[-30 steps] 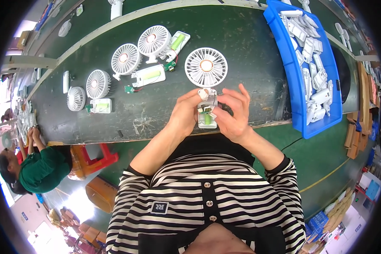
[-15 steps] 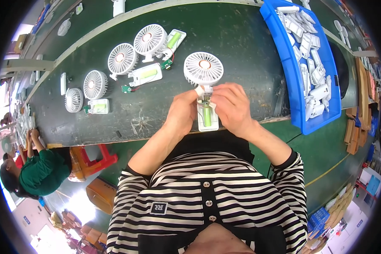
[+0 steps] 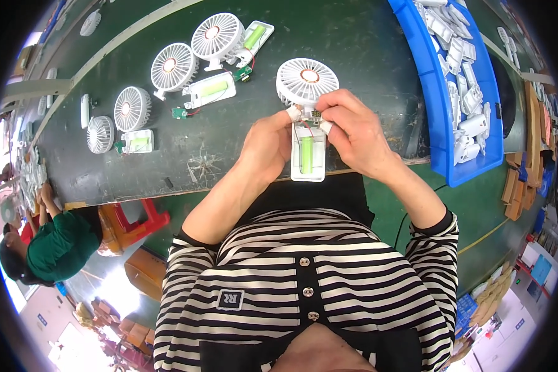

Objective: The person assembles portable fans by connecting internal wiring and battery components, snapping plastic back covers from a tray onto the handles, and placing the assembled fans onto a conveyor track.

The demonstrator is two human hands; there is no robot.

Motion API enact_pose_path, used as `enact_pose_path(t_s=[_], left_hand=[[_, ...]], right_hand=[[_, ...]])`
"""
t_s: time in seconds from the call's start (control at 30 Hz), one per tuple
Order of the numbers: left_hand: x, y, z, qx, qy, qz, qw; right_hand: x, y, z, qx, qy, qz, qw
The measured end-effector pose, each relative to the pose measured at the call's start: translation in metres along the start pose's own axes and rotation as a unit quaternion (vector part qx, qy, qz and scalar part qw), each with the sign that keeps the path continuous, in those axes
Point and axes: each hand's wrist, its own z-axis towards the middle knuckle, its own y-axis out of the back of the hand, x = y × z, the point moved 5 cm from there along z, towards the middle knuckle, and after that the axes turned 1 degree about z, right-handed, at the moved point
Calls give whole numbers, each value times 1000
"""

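A small white handheld fan (image 3: 299,94) lies in front of me, its round grille facing up. Below it is its open white handle shell (image 3: 317,175), with a green battery (image 3: 307,155) and thin wires inside. My left hand (image 3: 266,146) is closed on the fan's neck, its thumb tip wrapped in white. At the joint between fan and shell, my right hand (image 3: 359,137) pinches a small circuit board (image 3: 316,115) between fingertips and a white-wrapped thumb. The fingers partly hide the board and neck.
Several white fan heads (image 3: 174,66) and battery-fitted handle shells (image 3: 212,90) with green boards (image 3: 180,113) lie to the left on the dark green table (image 3: 366,62). A blue bin (image 3: 441,146) of white plastic parts stands at right. A person in green (image 3: 62,248) sits at far left.
The circuit board now shows more plainly at the fan's neck. My right fingers have shifted up and over it. The whole view has shifted slightly.
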Motion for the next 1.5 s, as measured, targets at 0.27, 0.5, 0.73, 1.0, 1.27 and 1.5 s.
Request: enact_pose_path(t_s=[0.27,0.5,0.73,1.0,1.27,1.5], left_hand=[[6,11,4,-10,1,-20,1000],[12,17,9,-5,8,-28,1000],[14,22,10,-15,4,-29,999],[16,25,11,-22,8,-32,999],[15,21,9,-41,6,-24,999],[19,27,13,-19,7,2,1000]], right_hand=[[2,-3,1,13,8,3,1000],[5,-5,0,19,29,-20,999],[7,-10,0,5,56,-43,997],[7,-12,-2,-1,71,-45,996],[8,-15,-4,45,64,-89,993],[10,-20,-6,90,81,-161,980]])
